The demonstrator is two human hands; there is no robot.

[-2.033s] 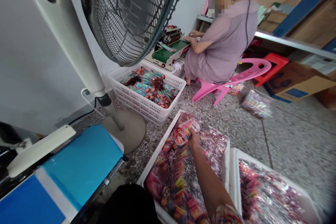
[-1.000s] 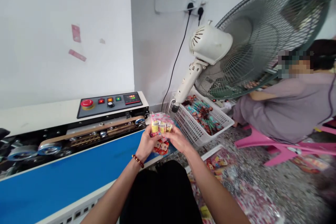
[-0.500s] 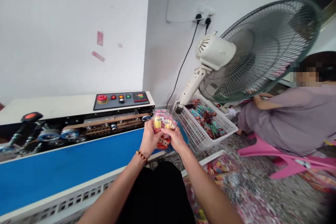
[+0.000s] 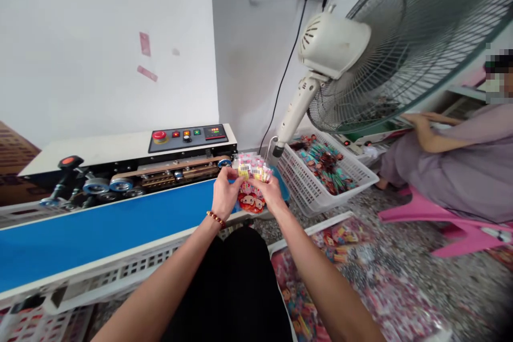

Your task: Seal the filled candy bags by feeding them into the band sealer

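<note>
Between both hands is a clear plastic packet with pink and yellow contents, barcode labels and red cartoon faces at its lower end. My left hand is closed on the packet's left side, with a beaded bracelet at the wrist. On the other side, my right hand grips it with the thumb across the front. I cannot tell whether it is one packet or a few stacked. The packet is at the right end of the blue conveyor belt, beside the sealing machine with its lit control panel.
A white basket of small teal and brown packets stands beyond my right hand. A tilted fan rises over it. Several packed bags lie in a tray at lower right. A person sits by a pink stool.
My view has shifted, so the fan and the seated person appear farther right. Both hands still hold the packet; more of its red cartoon faces now shows below the fingers.
</note>
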